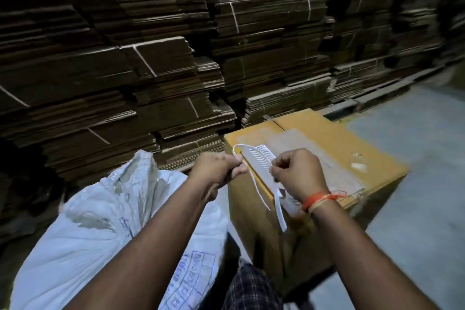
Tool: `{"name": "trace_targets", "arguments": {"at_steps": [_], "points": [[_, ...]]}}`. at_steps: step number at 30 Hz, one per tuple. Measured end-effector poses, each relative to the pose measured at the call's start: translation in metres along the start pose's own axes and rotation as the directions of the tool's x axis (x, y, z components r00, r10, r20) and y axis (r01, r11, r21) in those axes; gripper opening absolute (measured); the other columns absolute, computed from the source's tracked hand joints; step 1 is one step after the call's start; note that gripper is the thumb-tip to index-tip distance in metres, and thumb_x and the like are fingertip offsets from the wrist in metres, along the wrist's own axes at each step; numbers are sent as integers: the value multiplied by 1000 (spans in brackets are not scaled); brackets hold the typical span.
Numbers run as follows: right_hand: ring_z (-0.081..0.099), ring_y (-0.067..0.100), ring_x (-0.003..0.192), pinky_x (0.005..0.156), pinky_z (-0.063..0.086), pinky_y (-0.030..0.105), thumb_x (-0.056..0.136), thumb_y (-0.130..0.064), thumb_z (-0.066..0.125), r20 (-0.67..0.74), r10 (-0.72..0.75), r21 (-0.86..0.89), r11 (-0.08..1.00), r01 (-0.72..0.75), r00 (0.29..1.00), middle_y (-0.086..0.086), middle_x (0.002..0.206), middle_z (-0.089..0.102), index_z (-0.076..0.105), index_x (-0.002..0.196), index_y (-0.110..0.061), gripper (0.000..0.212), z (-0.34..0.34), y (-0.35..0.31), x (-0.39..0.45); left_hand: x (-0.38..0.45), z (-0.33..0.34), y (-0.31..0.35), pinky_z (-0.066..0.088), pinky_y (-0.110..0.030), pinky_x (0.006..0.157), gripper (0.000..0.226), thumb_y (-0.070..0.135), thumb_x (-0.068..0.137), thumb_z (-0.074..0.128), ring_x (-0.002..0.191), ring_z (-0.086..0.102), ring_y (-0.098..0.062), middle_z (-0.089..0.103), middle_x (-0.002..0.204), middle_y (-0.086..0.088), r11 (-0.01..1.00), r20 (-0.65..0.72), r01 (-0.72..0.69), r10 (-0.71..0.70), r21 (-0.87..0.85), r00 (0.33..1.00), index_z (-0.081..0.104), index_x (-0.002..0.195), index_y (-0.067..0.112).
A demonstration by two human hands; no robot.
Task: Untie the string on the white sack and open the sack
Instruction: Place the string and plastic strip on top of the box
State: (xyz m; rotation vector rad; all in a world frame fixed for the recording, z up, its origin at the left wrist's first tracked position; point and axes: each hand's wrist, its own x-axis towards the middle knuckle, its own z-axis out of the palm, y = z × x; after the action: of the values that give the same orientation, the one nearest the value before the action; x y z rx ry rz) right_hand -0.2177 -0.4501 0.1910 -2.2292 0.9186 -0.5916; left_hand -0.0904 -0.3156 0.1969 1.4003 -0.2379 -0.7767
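Observation:
A white woven sack (100, 224) with blue print lies at the lower left, its top crumpled and loose near the cardboard stacks. Both my hands are raised over the brown box, away from the sack's mouth. My left hand (219, 171) pinches one part of a flat white string (259, 194). My right hand (298, 173) grips the same string a little to the right. The string loops between the hands and its ends hang down over the box's edge. A white comb-like plastic piece (261, 158) shows between the hands; whether it is held or lies on the box I cannot tell.
A closed brown carton (352, 148) with tape marks stands right of the sack. Tall stacks of flattened cardboard (151, 70) fill the background. Grey floor (415, 221) shows at the right. My checked clothing (251, 287) is at the bottom centre.

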Motion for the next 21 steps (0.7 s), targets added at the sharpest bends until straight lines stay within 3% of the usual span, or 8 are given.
{"name": "trace_targets", "arguments": {"at_steps": [4,8,11,12,14,16,18,21], "points": [[72,14,70,71,64,36,80,-14,79,-29,68,-61,996,-70,997,-5,67,75,80,68,-18,13,-13,12,33,26,28,10,52,-13,42,18,-7,93,65,44,70,-11,66,88,-30,999,-49,21,-19,47,999,64,109,-13],[72,18,68,67,62,31,79,-13,79,-52,120,-148,981,-127,991,-2,67,75,80,67,-17,13,-19,19,62,54,48,14,63,-30,49,7,-12,89,67,68,76,-30,67,92,-27,993,-89,71,-62,93,994,61,91,-14],[71,20,70,65,60,29,79,-14,79,-39,137,-215,966,-143,990,1,71,76,79,66,-17,13,-15,23,79,79,56,9,62,-28,51,21,-7,82,76,78,76,-28,71,90,-21,948,-129,42,-1,316,992,65,99,-12],[71,22,71,65,60,29,79,-14,79,-33,136,-243,960,-140,990,2,72,76,79,67,-16,12,-12,26,83,85,57,7,61,-29,52,25,2,79,82,76,75,-25,73,89,-18,875,-118,20,43,484,992,68,96,-8],[72,24,72,64,59,29,79,-15,79,-12,129,-291,948,-127,992,4,72,76,80,69,-15,10,-7,28,88,90,59,8,49,-30,46,36,33,70,91,72,69,-22,68,74,-7,531,-118,41,111,846,987,71,81,5],[71,24,71,62,56,27,80,-15,78,14,104,-329,939,-94,994,5,70,75,80,69,-14,12,-1,32,91,93,63,9,38,-30,47,45,48,66,91,79,71,-24,57,64,-2,246,-70,20,196,969,978,70,74,9],[71,24,72,60,50,25,80,-15,77,31,75,-368,928,-59,997,5,70,74,78,69,-15,12,4,36,94,97,69,10,40,-31,53,43,45,70,89,81,72,-26,56,62,-1,154,3,-38,217,987,976,63,67,11],[69,25,81,64,50,26,83,-17,73,39,10,-442,897,8,999,4,77,75,80,80,-17,7,9,38,93,103,72,8,40,-29,50,42,34,75,86,60,61,-21,59,59,0,73,45,-63,236,995,971,54,58,13]]}}
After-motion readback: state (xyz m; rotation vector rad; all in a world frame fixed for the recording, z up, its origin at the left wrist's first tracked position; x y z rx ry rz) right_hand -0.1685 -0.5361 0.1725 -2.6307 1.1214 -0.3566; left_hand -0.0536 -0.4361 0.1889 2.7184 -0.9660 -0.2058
